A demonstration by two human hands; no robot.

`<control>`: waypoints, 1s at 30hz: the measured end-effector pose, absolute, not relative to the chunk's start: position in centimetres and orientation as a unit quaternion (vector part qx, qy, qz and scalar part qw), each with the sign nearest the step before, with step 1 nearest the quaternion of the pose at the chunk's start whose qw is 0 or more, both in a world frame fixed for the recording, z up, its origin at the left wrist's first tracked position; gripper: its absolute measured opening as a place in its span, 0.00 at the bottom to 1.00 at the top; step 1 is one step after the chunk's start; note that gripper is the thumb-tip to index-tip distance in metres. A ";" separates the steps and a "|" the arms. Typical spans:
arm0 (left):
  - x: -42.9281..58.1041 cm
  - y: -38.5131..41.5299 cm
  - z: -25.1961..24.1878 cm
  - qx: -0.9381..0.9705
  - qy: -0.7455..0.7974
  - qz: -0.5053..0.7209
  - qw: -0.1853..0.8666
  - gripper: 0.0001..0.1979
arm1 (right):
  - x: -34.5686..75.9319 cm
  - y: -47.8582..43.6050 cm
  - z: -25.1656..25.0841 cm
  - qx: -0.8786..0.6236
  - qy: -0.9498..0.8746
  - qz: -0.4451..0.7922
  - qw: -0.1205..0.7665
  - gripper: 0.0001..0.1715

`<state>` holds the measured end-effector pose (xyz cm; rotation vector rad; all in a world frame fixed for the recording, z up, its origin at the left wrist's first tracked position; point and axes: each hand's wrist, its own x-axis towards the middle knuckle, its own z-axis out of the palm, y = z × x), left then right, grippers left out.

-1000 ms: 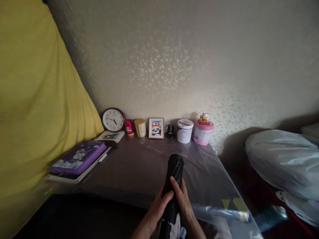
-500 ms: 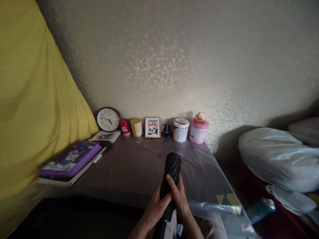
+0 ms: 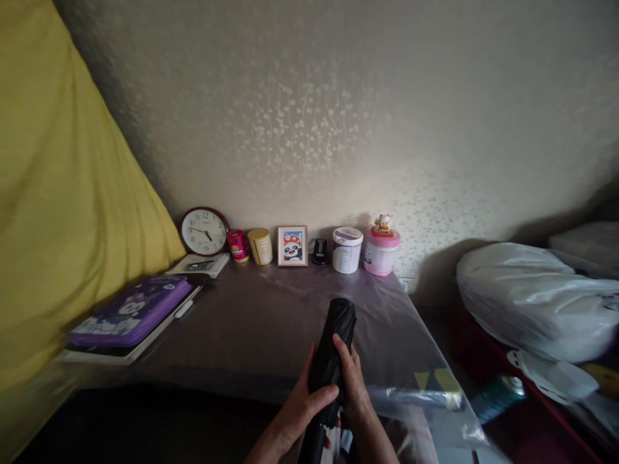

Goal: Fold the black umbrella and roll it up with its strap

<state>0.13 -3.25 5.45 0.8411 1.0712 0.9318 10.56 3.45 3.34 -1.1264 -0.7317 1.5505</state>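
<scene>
A folded black umbrella (image 3: pixel 337 335) points away from me over the near edge of a dark table (image 3: pixel 256 322) covered in clear plastic. My left hand (image 3: pixel 300 408) is wrapped round its lower part, thumb across the front. My right hand (image 3: pixel 353 385) grips it from the right side, fingers closed on the fabric. The umbrella's lower end runs out of view at the bottom.
Along the wall stand a round clock (image 3: pixel 198 231), a red tin (image 3: pixel 237 245), a yellow tin (image 3: pixel 260 246), a framed panda picture (image 3: pixel 292 246), a white tub (image 3: pixel 347 249) and a pink tub (image 3: pixel 382 251). A purple case (image 3: pixel 130 310) lies left by a yellow curtain (image 3: pixel 62 212). White bags (image 3: pixel 532 296) are piled right.
The view has drifted right, so the table items sit further left in frame. Both hands keep hold of the umbrella; my left thumb has shifted across its front.
</scene>
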 end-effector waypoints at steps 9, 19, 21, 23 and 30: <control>1.3 -2.9 4.4 0.515 0.545 0.454 0.481 0.48 | 10.2 3.7 3.6 -0.498 -0.367 0.582 0.528 0.32; 1.7 -3.5 3.3 0.553 0.582 0.436 0.408 0.50 | 10.2 3.9 2.8 -0.503 -0.358 0.571 0.541 0.30; 1.5 -3.7 4.0 0.511 0.550 0.461 0.474 0.53 | 10.5 4.0 2.7 -0.485 -0.345 0.590 0.546 0.30; 1.4 -3.8 4.7 0.430 0.530 0.459 0.569 0.54 | 10.7 3.9 2.7 -0.466 -0.320 0.618 0.546 0.30; 1.5 -4.5 4.2 0.316 0.503 0.414 0.690 0.27 | 11.1 3.4 2.9 -0.460 -0.314 0.626 0.546 0.28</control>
